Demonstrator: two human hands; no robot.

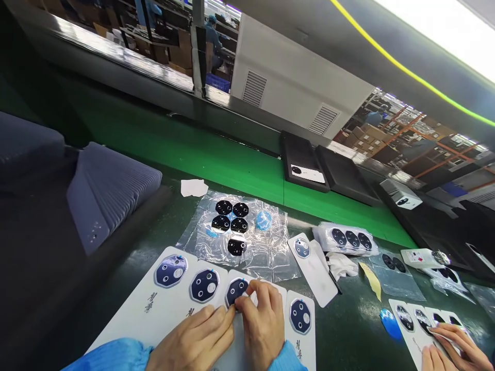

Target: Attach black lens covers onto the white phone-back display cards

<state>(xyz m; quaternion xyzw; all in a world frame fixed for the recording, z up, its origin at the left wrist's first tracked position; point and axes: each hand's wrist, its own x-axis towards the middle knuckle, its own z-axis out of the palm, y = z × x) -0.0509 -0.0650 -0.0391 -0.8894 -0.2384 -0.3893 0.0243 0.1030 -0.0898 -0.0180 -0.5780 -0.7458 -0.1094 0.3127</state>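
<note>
White phone back covers (pixel 133 304) lie side by side in front of me, each with a dark octagonal camera lens plate; one such lens plate (pixel 209 286) is on the second cover. Both hands meet at the third cover's lens plate (pixel 235 289). My left hand (pixel 193 337) is closed, its fingertips pressed at that plate's lower edge. My right hand (pixel 261 322) pinches at the same plate's right side, and whatever is between its fingertips is hidden. Farther right, another lens plate (pixel 300 315) sits on the last cover.
Loose black lens plates (pixel 236 246) lie on clear plastic film (pixel 266 257). A single back cover (pixel 320 283) and crumpled white cloth (pixel 343 266) are to the right. Stacked grey-blue panels (pixel 116 180) stand left. A co-worker's hands (pixel 456 345) work on similar covers at far right.
</note>
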